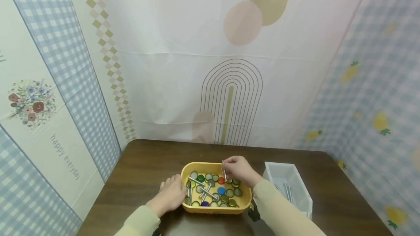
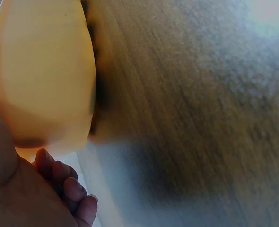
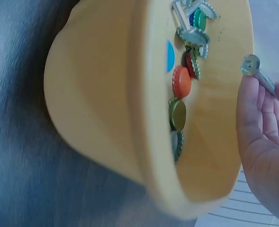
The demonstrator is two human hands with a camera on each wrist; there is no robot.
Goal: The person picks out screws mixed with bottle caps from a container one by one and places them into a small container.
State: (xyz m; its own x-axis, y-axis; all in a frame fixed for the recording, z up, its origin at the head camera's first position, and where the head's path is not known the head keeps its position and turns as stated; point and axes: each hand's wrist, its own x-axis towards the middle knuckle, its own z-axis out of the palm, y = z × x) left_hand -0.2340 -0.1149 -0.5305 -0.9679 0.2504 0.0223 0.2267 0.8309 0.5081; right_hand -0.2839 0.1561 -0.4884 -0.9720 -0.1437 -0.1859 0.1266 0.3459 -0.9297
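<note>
A yellow plastic bin (image 1: pixel 216 210) holds many bottle caps in mixed colours and several silver bolts (image 1: pixel 207 193). My right hand (image 1: pixel 241 170) pinches one metal bolt (image 3: pixel 251 65) over the bin's far right part, its round head pointing away from the fingers in the right wrist view. Below that bolt lies a red cap (image 3: pixel 181 81) among the others. At the bin's left end, my left hand (image 1: pixel 171 192) rests against the outer wall. In the left wrist view its fingers (image 2: pixel 74 189) are loosely bent beside the bin, not wrapped round it.
A translucent white container (image 1: pixel 305 196) with several bolts (image 1: pixel 288 192) inside stands right of the yellow bin, partly behind the right forearm. Both containers sit on a dark wooden table (image 1: pixel 147 159). Patterned cloths (image 1: pixel 164 90) hang behind the table and at both sides.
</note>
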